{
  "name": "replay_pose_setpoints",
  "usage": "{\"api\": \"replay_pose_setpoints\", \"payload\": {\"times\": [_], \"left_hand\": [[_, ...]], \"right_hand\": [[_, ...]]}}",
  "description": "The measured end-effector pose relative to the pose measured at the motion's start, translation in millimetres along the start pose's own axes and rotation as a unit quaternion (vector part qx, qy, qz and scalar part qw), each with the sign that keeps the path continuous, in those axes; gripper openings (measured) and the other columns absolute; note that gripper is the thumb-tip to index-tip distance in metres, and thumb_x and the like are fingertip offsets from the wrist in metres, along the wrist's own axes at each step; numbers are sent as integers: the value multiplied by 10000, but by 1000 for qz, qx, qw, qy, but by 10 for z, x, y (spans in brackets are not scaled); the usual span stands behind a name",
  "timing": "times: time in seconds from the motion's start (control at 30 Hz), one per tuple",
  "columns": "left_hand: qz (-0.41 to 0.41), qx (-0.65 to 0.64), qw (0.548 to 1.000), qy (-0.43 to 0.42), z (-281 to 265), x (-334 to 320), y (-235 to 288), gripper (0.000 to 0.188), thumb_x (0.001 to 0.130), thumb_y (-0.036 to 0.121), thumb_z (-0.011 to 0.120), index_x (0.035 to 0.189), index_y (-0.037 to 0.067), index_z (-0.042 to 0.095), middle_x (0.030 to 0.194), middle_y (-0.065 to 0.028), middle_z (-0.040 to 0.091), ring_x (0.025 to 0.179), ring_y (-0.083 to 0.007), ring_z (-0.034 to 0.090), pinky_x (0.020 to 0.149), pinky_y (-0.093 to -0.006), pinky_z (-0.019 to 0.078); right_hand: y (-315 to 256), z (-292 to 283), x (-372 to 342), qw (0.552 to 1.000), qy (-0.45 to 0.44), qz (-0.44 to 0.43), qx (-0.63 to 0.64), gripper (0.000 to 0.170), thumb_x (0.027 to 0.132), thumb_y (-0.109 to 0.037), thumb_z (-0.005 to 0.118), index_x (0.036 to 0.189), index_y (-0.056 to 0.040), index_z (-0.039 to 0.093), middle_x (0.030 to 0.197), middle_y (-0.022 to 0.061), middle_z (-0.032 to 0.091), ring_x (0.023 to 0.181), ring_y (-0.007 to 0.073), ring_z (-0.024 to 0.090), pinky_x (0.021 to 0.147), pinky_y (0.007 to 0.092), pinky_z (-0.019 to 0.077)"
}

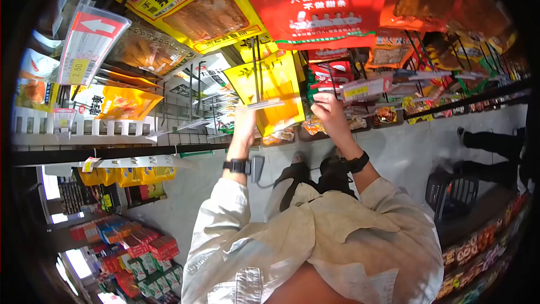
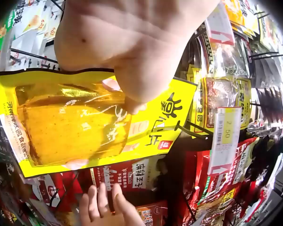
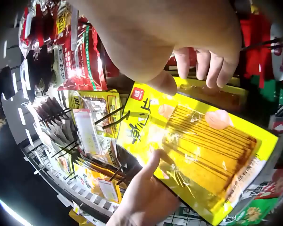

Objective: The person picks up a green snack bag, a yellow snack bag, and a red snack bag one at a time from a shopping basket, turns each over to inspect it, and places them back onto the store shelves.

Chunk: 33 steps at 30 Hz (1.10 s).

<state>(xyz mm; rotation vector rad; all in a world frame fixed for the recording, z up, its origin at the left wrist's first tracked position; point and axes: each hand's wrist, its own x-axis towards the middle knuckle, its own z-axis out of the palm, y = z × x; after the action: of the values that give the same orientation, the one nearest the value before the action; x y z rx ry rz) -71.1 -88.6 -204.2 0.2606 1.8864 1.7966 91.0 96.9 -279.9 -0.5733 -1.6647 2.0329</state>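
A flat yellow snack packet (image 1: 281,81) with a clear window hangs at a rack hook, shown broadside in both wrist views. My left hand (image 1: 244,126) pinches its edge, with the thumb over the front and the other fingers hidden behind. On the opposite side, my right hand (image 1: 331,114) is beside the packet with its fingers loosely bent. The right wrist view has the right thumb (image 3: 165,84) right at the packet's upper edge, its fingertips hanging near another yellow packet (image 3: 212,94) behind. Through the left wrist view, the right hand (image 2: 106,207) appears below the packet.
Large red packets (image 1: 320,11) and a yellow packet (image 1: 197,17) hang above. Black hooks and price tags (image 1: 365,87) stick out around the hands. A dark basket (image 1: 455,191) stands on the floor at right, near another person's legs (image 1: 495,146).
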Motion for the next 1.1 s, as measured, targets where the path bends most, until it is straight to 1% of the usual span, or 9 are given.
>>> {"api": "replay_pose_setpoints", "payload": {"times": [0.13, 0.33, 0.43, 0.57, 0.7, 0.77, 0.83, 0.97, 1.1], "left_hand": [[54, 99, 993, 25, -45, 358, -221, 276, 947, 95, 595, 1213, 25, 578, 1060, -88, 663, 952, -184, 634, 909, -353, 511], [64, 39, 997, 0, -120, -181, -427, 570, 973, 127, 650, 1445, -9, 360, 1346, -175, 559, 1252, -225, 533, 1080, -353, 404], [53, 104, 977, -178, -528, -429, -770, 392, 972, 120, 655, 1315, -24, 530, 1210, -110, 651, 1116, -157, 611, 1001, -309, 465], [-141, 227, 892, -364, -1123, -666, -1273, 343, 998, 218, 597, 1289, 36, 599, 1219, -60, 678, 1086, -150, 629, 966, -297, 471], [-384, -45, 900, -202, -1850, -885, -2341, 242, 976, 221, 578, 1155, 63, 618, 1096, -49, 693, 1042, -192, 657, 929, -326, 510], [-496, -285, 820, -22, -2399, -932, -3235, 181, 947, 208, 582, 1075, 82, 602, 1009, -41, 686, 992, -204, 666, 884, -334, 532], [-542, -250, 793, 123, -2760, -1186, -3748, 120, 929, 206, 580, 992, 104, 580, 990, -42, 669, 958, -212, 668, 840, -346, 552], [-624, -63, 779, -7, -3371, -1800, -4323, 219, 928, 233, 590, 1081, 76, 599, 1020, -49, 672, 935, -213, 674, 804, -348, 555], [-603, 37, 797, -4, -3382, -2335, -4196, 293, 933, 245, 608, 1138, 36, 593, 1039, -69, 658, 912, -227, 658, 818, -341, 545]], "right_hand": [[215, -529, -542, 996, -12, 86, -15, 194, 945, -87, 659, 1125, -26, 615, 1016, 25, 657, 946, 103, 633, 815, 256, 507], [712, -1236, -2011, 962, 160, 211, -63, 223, 966, -132, 619, 1178, -64, 631, 1038, 28, 688, 932, 124, 639, 846, 279, 510], [1032, -1259, -2892, 921, 288, 247, -83, 215, 960, -128, 607, 1164, -68, 641, 1020, 27, 697, 902, 120, 640, 807, 263, 508], [1255, -839, -3893, 862, 406, 303, 1, 197, 949, -128, 623, 1136, -72, 649, 993, 6, 685, 861, 102, 633, 771, 243, 512], [1362, -237, -4655, 840, 432, 327, 33, 206, 954, -139, 615, 1149, -79, 646, 979, 1, 683, 841, 103, 644, 755, 235, 514], [1268, -8, -4889, 828, 428, 362, 10, 213, 952, -155, 622, 1150, -80, 644, 973, -2, 680, 849, 97, 644, 743, 233, 506], [1282, 108, -5079, 812, 450, 370, 22, 214, 952, -165, 624, 1147, -79, 644, 968, -2, 678, 855, 94, 644, 737, 232, 502], [1380, 148, -5479, 788, 481, 382, 41, 207, 955, -154, 623, 1139, -60, 639, 963, 6, 681, 839, 94, 646, 732, 226, 502], [1536, 32, -5762, 788, 478, 386, 39, 214, 958, -150, 622, 1144, -45, 636, 971, 16, 685, 828, 98, 650, 727, 225, 500]]}}
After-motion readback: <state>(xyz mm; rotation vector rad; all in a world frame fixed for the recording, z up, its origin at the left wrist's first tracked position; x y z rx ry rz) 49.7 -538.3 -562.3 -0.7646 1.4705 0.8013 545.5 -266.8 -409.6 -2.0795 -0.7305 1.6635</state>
